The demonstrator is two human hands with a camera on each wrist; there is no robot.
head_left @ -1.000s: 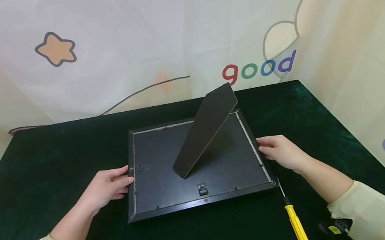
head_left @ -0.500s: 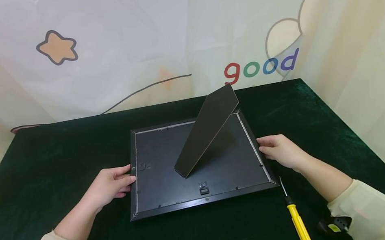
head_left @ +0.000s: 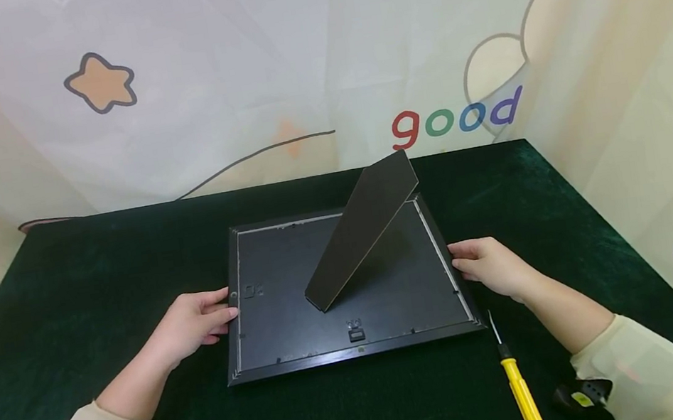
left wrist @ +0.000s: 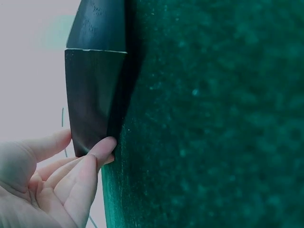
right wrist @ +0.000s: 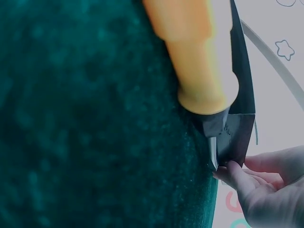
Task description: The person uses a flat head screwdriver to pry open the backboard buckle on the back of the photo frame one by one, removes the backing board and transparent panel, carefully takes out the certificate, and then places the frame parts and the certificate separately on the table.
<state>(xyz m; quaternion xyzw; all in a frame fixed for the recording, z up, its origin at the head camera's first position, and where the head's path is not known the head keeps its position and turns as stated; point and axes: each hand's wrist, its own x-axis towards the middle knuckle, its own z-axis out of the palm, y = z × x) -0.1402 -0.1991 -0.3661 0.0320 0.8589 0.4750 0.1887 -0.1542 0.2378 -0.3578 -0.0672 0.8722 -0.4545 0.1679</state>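
A black picture frame [head_left: 283, 332] lies back side up, its dark stand [head_left: 365, 227] swung up at a slant from the backing. At its left edge, my left hand [head_left: 197, 321] grips the frame with thumb and fingers; the left wrist view shows this hand [left wrist: 61, 180] around the frame's side [left wrist: 92, 95]. My right hand [head_left: 489, 264] holds the opposite edge. In the right wrist view, those fingers [right wrist: 242, 183] pinch the frame's side [right wrist: 237, 137]. Fingertips beneath the frame are partly hidden.
A screwdriver with a yellow handle [head_left: 521, 392] lies near the frame's front right corner, inside the right forearm. Dark green cloth covers the table [head_left: 88, 281]. Behind it hangs a pale printed curtain [head_left: 240, 73].
The head view has shifted slightly. A small gap now shows between the frame's near right corner and the screwdriver's tip. Both hands keep their hold.
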